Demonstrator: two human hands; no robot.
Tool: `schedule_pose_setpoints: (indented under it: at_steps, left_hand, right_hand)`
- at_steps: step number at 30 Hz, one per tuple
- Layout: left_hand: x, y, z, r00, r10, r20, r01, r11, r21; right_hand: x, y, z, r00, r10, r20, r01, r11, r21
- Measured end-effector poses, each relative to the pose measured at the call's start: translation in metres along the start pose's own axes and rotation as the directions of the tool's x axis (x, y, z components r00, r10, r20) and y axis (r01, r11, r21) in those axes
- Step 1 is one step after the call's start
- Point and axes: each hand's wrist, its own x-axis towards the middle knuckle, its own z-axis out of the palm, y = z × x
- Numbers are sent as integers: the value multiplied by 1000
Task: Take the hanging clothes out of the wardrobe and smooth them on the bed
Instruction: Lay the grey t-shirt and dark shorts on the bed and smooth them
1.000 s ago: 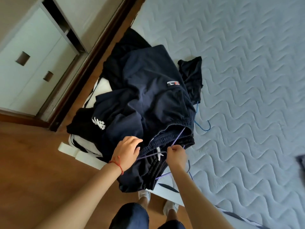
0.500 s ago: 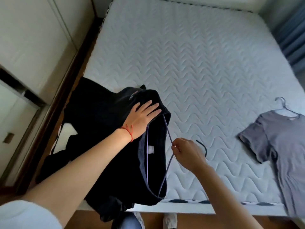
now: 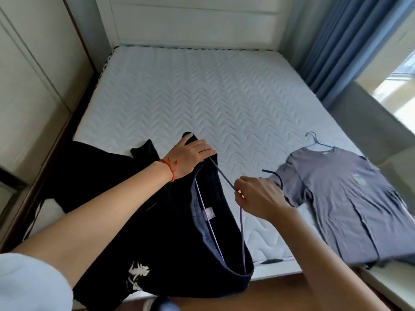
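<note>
The bed (image 3: 202, 104) has a pale white-blue mattress with a wavy zigzag stitch pattern all over it. At its far end the headboard (image 3: 193, 23) is plain white. On the near left lies a heap of black clothes (image 3: 157, 221), with a white print near the bottom and a blue-grey band inside the waist. A thin purple-blue hanger (image 3: 241, 221) sticks out of the clothes. The left hand (image 3: 190, 157) has a red string bracelet (image 3: 169, 168) on its wrist. On the near right lies a grey-purple T-shirt (image 3: 350, 198) on a light blue hanger (image 3: 314, 140). On the far right the curtain (image 3: 350, 41) is blue. The wardrobe (image 3: 27, 75) on the left is cream with a dark brown edge.
</note>
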Motion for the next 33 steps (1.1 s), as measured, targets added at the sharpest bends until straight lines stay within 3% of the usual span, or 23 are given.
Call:
schedule_pose_setpoints:
  at_steps: [4,6,9,11,13,15,17,19,21,26,33]
  left_hand:
    - [43,55,-29,992,24,128,-7,992,-130]
    - [62,76,-46,993,4,117,23,974,-227]
    - [83,100,-64,995,-68,76,90,937,-338]
    - [93,112,-70,997,-74,-11,65,929,-365]
    - [103,120,-78,985,-140,-99,91,916,-391]
    - [111,128,-84,954,-239,-182,145,898,-416]
    - [116,136,-87,923,-315,-222,185,867,-462]
    - [119,141,-91,901,-358,-245,189,832,-522]
    - [123,143,-93,884,-392,-254,190,798,-572]
    - [132,145,-86,851,-470,-235,233,739,-632]
    - [158,121,-31,777,-628,-42,430,578,-694]
  right_hand:
    - [-56,43,-17,995,-31,-99,17,990,-137]
    - [-81,66,-25,969,-100,-227,56,980,-192]
    - [-117,100,-40,828,-179,-532,87,977,-194]
    - [-144,122,-45,722,-74,-688,-11,993,-119]
    - [-172,144,-39,650,131,-748,-171,985,24]
    - [-196,164,-26,607,383,-696,-327,919,220]
    - [-209,180,-15,604,608,-515,-452,794,406]
    - [-215,192,-9,606,721,-337,-539,683,492]
    - [-214,200,-7,618,749,-237,-579,638,508]
    - [-196,230,-8,634,741,-220,-540,628,560]
    - [-131,274,-7,672,707,-222,-533,670,517]
